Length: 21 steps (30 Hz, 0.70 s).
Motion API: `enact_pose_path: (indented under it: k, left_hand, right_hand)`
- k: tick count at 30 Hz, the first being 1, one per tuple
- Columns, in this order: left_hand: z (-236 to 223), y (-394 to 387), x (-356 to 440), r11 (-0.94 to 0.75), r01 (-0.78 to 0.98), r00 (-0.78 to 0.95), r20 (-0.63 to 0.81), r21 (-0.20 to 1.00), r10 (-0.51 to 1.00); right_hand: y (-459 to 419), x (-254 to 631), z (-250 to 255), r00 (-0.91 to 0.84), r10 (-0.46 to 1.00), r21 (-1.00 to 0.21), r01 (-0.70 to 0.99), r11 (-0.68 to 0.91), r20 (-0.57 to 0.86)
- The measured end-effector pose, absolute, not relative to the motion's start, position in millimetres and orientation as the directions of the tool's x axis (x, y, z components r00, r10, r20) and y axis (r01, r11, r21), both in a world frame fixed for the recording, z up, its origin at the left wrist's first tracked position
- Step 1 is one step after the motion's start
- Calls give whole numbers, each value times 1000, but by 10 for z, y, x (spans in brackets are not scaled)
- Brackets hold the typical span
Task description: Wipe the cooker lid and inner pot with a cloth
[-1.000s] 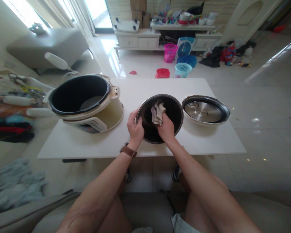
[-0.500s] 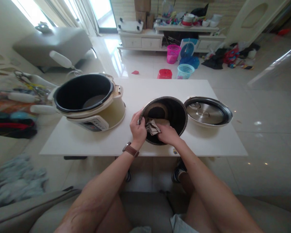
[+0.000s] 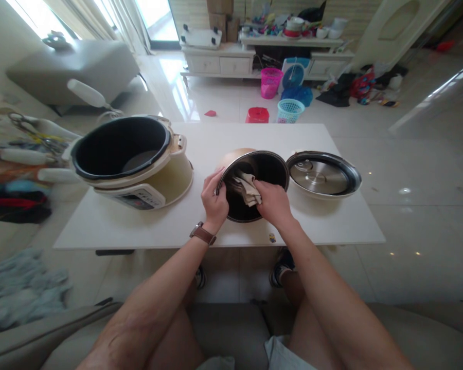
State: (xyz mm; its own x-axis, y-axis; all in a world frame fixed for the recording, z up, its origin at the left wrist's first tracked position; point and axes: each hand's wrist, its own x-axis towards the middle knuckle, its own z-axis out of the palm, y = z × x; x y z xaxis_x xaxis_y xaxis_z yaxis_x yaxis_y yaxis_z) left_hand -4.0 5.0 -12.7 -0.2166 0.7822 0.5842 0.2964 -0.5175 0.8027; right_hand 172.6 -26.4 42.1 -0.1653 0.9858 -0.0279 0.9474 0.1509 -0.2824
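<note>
A dark-lined inner pot [image 3: 275, 169] is tilted toward me over the white table, its mouth facing me. My left hand [image 3: 215, 200] grips the pot's left rim, thumb at the edge. In my right hand [image 3: 273, 201] is a bunched, light striped cloth [image 3: 248, 189], held at the pot's mouth with part of it inside. To the left stands the cream electric cooker body [image 3: 177, 177], open at the top with a black interior. On the right lies the round lid [image 3: 324, 177], its metal underside up. Where the cloth meets the pot wall is partly hidden.
The white table [image 3: 200, 133] carries all these parts, with a small sticker [image 3: 272, 238] near its front edge. Past it on the floor are a red stool [image 3: 257, 115], a light blue basket [image 3: 290, 110] and a pink basket [image 3: 270, 83]. White-handled items crowd the left side.
My right hand has drawn back and up toward the pot's mouth with the cloth. The pot has tipped further, showing its outer side. The whole view has shifted slightly.
</note>
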Motion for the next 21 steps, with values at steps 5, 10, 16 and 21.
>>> enact_pose_path:
  k: [5, 10, 16, 21]
  left_hand:
    - [-143, 41, -47, -512, 340, -216, 595, 789, 774]
    - [-173, -31, -9, -502, 340, -240, 589, 795, 772]
    - [-170, -55, 52, -484, 346, -314, 585, 804, 748]
    - [-56, 56, -88, -457, 394, -314, 584, 797, 749]
  right_hand:
    - [-338, 1563, 253, -277, 925, -216, 950, 225, -258]
    - [-409, 1340, 139, -244, 914, -262, 951, 162, -323]
    - [-426, 1311, 136, -241, 931, -284, 945, 161, -273]
    - [-410, 1328, 82, -278, 923, -264, 942, 207, -268]
